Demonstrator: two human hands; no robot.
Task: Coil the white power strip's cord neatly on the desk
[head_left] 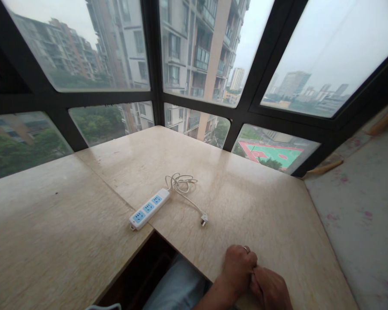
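My left hand (237, 267), with a ring on one finger, rests on the stone counter near its front edge, fingers curled closed. Pressed against it from the right is my right hand (273, 287), also closed; the inside of both hands is hidden. Farther off to the left lies a white power strip (149, 209) with three blue socket panels, set at a slant. Its pale cable (181, 183) is loosely coiled behind it. The cable's plug (204, 219) lies on the counter, prongs toward me, apart from both hands.
The beige counter (100, 224) has a corner cut-out, with a dark recess (148, 262) and my grey-blue clothed leg (177, 286) below. Dark window frames (194, 103) border the back. A flower-patterned wall (352, 215) closes the right side. Part of a white object (105, 307) shows at the bottom edge.
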